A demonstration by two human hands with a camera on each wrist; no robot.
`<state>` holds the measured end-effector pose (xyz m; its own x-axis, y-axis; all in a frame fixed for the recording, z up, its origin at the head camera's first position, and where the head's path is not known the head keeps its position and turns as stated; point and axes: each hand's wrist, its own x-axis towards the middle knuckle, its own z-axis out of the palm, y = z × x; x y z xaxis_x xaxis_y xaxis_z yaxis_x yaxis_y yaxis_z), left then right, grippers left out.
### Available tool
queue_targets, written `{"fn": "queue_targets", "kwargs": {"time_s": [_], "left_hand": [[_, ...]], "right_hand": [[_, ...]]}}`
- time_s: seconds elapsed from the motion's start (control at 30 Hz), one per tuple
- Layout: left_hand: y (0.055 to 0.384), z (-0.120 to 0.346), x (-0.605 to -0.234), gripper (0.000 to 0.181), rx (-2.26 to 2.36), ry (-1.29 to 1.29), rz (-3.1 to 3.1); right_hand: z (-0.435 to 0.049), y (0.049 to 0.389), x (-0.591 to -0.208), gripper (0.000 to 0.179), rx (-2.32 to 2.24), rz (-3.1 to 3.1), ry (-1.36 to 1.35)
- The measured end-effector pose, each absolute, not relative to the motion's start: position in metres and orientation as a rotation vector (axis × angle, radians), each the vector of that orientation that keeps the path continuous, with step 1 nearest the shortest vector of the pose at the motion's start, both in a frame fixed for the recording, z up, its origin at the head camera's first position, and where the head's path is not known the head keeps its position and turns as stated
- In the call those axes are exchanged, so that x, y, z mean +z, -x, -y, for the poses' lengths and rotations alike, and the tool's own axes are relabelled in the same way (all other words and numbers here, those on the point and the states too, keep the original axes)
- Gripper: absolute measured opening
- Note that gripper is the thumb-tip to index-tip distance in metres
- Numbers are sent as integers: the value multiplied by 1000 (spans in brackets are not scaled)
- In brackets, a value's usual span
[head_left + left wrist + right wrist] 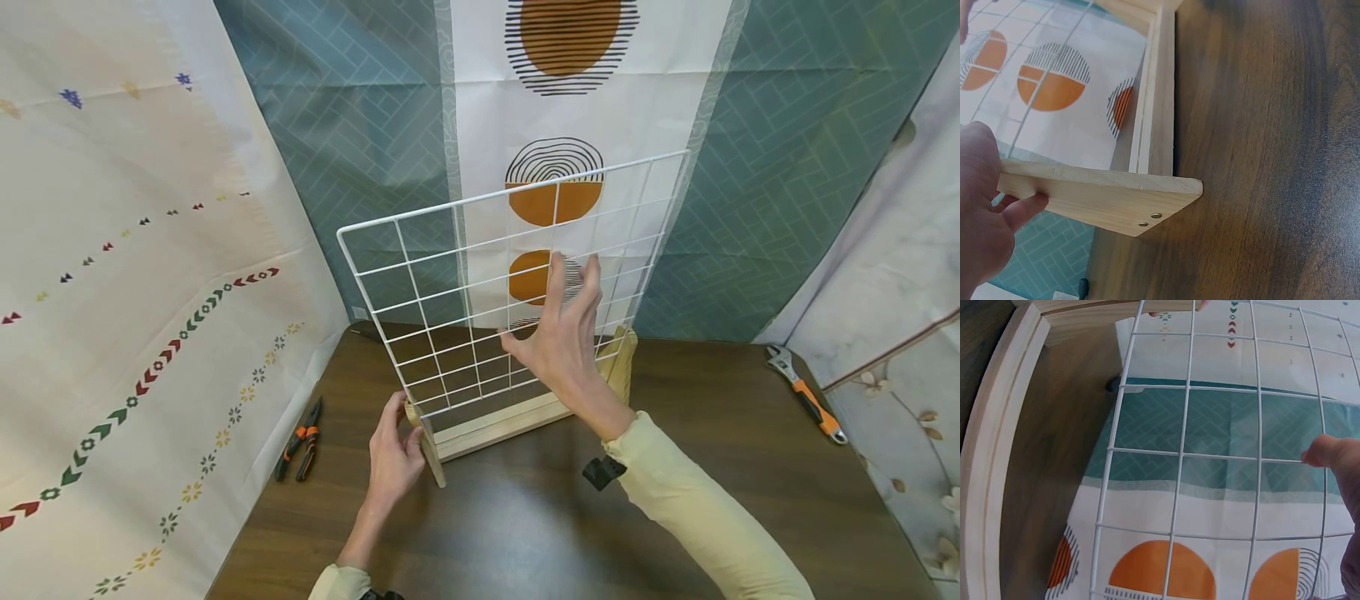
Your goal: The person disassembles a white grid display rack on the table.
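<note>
A white wire grid panel [456,206] stands tilted back above a pale wooden stand [517,419]. This stand has a grooved long bar and an upright end board at each side. My left hand [393,458] grips the top of the near left end board [1100,190], where two screw heads show low on the outer face. In front of the panel, my right hand [562,346] has its fingers spread against the wires. The right wrist view shows its thumb [1322,452] on a wire crossing. The panel's lower edge sits just above the bar, between the end boards.
Orange-and-black pliers [302,442] lie on the dark wooden table [525,533] at the left. An adjustable wrench [806,396] with an orange-and-black handle is at the far right. Patterned cloths [360,150] hang behind and at both sides.
</note>
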<state>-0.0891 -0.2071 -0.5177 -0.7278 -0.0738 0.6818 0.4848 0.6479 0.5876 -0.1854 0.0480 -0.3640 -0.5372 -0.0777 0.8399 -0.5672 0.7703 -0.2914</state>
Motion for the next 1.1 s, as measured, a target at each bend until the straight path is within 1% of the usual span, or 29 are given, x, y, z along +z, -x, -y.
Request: {"fn": "queue_targets", "kwargs": {"time_s": [0.3, 1.1], "left_hand": [[87, 206, -516, 71, -1025, 312, 2179], [87, 205, -515, 73, -1031, 320, 2176]], "right_hand": [[-49, 183, -349, 124, 696, 2048, -489], [-51, 180, -324, 123, 660, 2012, -502]]}}
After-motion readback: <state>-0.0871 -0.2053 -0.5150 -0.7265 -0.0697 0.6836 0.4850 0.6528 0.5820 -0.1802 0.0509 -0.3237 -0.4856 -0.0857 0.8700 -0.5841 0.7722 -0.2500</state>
